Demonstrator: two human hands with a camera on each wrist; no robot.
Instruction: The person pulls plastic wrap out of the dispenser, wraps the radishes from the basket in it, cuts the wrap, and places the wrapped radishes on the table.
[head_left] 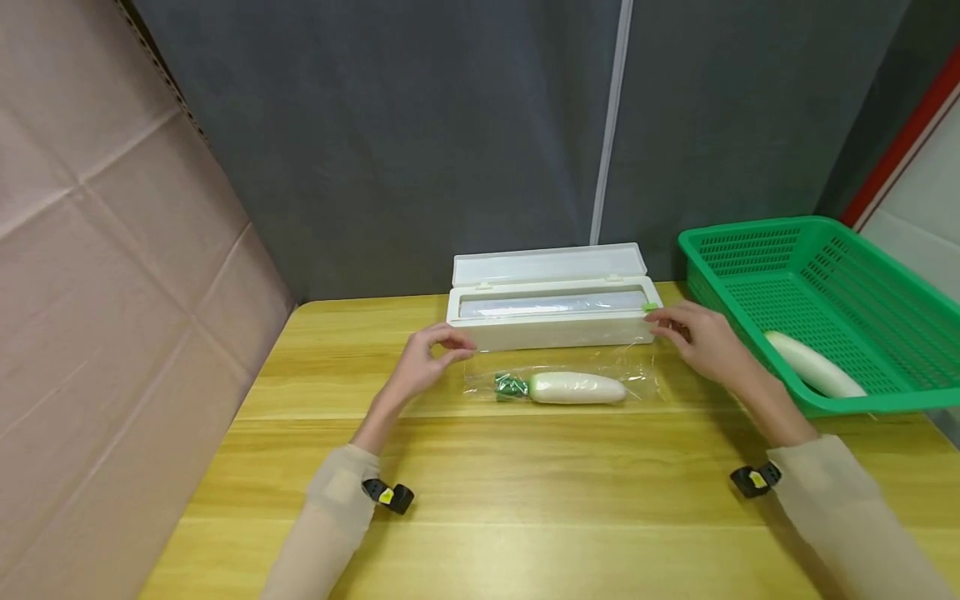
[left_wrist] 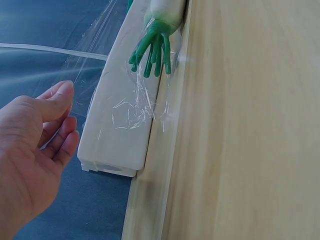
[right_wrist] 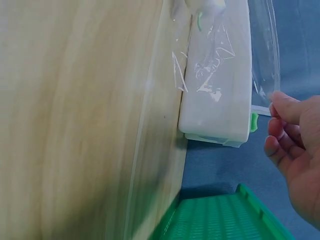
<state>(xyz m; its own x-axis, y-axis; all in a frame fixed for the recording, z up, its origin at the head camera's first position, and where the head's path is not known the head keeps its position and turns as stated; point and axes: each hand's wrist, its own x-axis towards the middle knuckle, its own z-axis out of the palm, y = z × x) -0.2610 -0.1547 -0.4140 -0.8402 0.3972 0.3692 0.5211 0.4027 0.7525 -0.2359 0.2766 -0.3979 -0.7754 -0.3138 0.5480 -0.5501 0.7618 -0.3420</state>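
A white radish [head_left: 576,387] with a short green top [head_left: 512,386] lies crosswise on the table, with clear cling film [head_left: 641,385] around it. Directly behind is a white cling film dispenser [head_left: 562,335], its lid raised and a roll inside. At the dispenser's left end, my left hand [head_left: 426,362] pinches the film's edge between thumb and forefinger; the left wrist view shows the film stretched from those fingertips. My right hand [head_left: 701,340] pinches the other end of the film by the dispenser's right corner, close to a small green slider [right_wrist: 254,122].
To the right stands a green plastic basket [head_left: 847,408] holding another white radish [head_left: 813,365]. Beneath everything is a wooden table [head_left: 555,492]. A dark grey partition [head_left: 412,150] rises behind the dispenser, and a pale wall covering [head_left: 112,292] stands on the left.
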